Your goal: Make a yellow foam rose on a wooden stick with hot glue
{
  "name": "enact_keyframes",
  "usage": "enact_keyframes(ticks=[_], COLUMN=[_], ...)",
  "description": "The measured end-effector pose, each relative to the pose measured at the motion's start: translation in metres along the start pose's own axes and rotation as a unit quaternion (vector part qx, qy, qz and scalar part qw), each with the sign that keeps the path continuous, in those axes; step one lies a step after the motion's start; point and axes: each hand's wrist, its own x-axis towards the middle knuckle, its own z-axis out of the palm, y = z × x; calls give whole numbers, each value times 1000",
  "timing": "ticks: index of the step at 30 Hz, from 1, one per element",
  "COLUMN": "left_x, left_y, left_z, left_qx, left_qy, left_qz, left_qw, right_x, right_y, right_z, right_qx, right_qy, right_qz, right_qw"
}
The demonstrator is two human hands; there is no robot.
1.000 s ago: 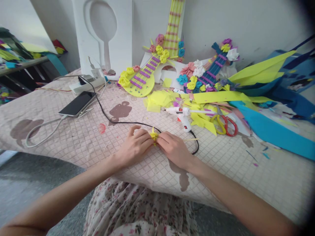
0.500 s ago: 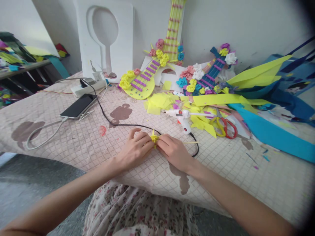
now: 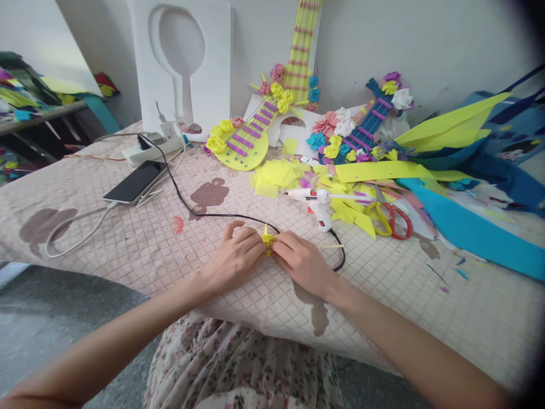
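Note:
Near the table's front edge, a small yellow paper flower (image 3: 267, 238) with a pointed tip is pinched between my two hands. My left hand (image 3: 238, 254) closes its fingertips on the flower's left side. From the right, the closed fingers of my right hand (image 3: 303, 262) grip it. A thin pale stick (image 3: 331, 246) juts out to the right behind my right hand; its other end is hidden. Just beyond my hands lies a white glue gun (image 3: 315, 205) with a clear glue stick in its back.
Scissors (image 3: 399, 221) with red and yellow handles lie right of the glue gun, beside yellow paper scraps (image 3: 276, 175) and blue crepe paper (image 3: 477, 227). A black cord (image 3: 213, 216) crosses the tablecloth. A phone (image 3: 135, 182), a power strip (image 3: 147, 150) and a flower-trimmed paper guitar (image 3: 249, 145) stand farther back.
Both hands stay at nearly the same spot, still pinching the yellow flower. The view has shifted very slightly; nothing else visibly differs.

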Motion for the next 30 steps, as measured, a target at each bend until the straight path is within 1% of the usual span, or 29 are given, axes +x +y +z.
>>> enact_keyframes(ticks=[3, 6, 9, 12, 15, 21, 27, 30], left_x=[0, 0, 0, 0, 1, 0, 1, 1], left_y=[0, 0, 0, 0, 1, 1, 1, 1], left_z=[0, 0, 0, 0, -1, 1, 0, 0], left_qx=[-7, -12, -18, -17, -14, -24, -30, -34], left_qy=[2, 4, 3, -3, -2, 5, 23, 28], left_qz=[0, -4, -8, -10, -11, -19, -20, -22], left_qw=[1000, 1000, 1000, 1000, 1000, 1000, 999, 999], right_x=[1, 1, 0, 0, 0, -1, -2, -3], right_y=[1, 1, -1, -3, -4, -4, -3, -4], right_z=[-2, -5, -9, -8, -5, -3, -2, -3], right_qx=[12, 39, 34, 3, -23, -51, -32, -2], right_qy=[3, 23, 37, 26, 23, 10, 5, 19], right_qz=[2, 5, -10, -25, -24, -34, -59, -35], right_qw=[1000, 999, 999, 999, 999, 998, 998, 999])
